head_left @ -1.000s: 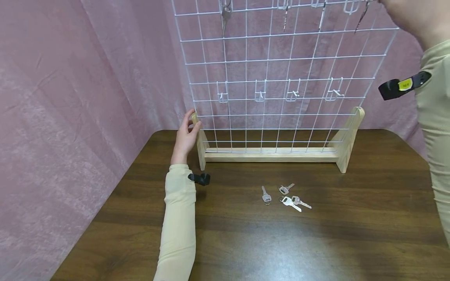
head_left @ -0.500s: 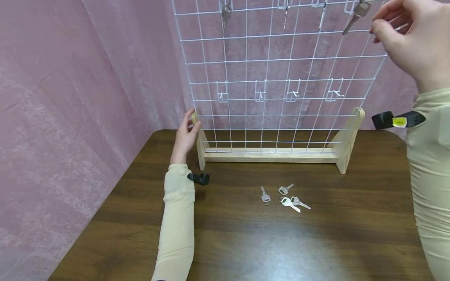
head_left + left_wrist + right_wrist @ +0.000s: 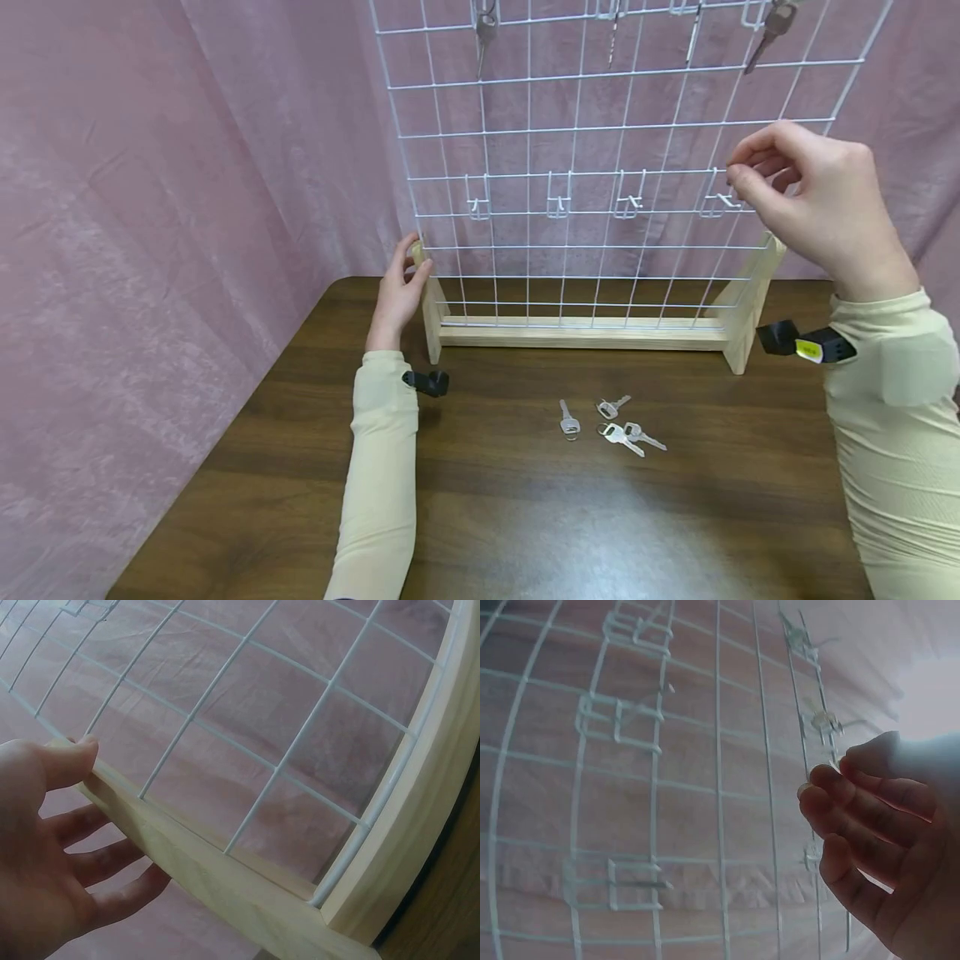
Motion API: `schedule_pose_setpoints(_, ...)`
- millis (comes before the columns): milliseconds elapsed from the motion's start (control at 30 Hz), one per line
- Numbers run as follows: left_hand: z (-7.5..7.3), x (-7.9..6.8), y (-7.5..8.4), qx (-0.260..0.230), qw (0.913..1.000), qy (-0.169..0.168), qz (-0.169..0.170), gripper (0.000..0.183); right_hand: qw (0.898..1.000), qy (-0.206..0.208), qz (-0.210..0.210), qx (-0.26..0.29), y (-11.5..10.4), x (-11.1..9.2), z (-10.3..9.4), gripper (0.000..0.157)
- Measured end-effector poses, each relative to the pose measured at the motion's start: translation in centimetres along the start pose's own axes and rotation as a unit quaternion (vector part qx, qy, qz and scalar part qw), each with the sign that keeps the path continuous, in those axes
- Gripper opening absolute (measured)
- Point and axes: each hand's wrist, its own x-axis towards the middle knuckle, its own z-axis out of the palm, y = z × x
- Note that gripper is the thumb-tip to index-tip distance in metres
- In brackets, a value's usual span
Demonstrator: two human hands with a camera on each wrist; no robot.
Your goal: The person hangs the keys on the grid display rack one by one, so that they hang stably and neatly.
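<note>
A white wire grid rack (image 3: pixel 529 132) stands upright in a wooden base (image 3: pixel 581 337). My left hand (image 3: pixel 396 293) grips the base's left wooden upright (image 3: pixel 172 847), thumb on one side and fingers on the other. In the air before the grid's right side is my right hand (image 3: pixel 832 204), fingers loosely bent; in the right wrist view nothing shows between its fingertips. Above it a key (image 3: pixel 778 21) hangs at the top right hook. More keys hang along that top row, among them a key (image 3: pixel 486 29) at the left.
Several loose keys (image 3: pixel 569 419) lie on the brown wooden table (image 3: pixel 495 500) before the base. A lower row of white hooks (image 3: pixel 478 208) crosses the grid, with no keys on them. Pink curtain (image 3: pixel 187 208) hangs behind and at the left.
My right hand has come down and left from the top right hook, leaving the key hanging there. The left hand has stayed on the upright.
</note>
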Motion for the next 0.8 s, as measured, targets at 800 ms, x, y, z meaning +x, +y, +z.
schedule_pose_setpoints(800,0.0,0.0,0.2,-0.007,0.9998,-0.005,-0.016,0.052,0.988,-0.121,-0.096,-0.029,1.0,-6.2,6.1,0.014)
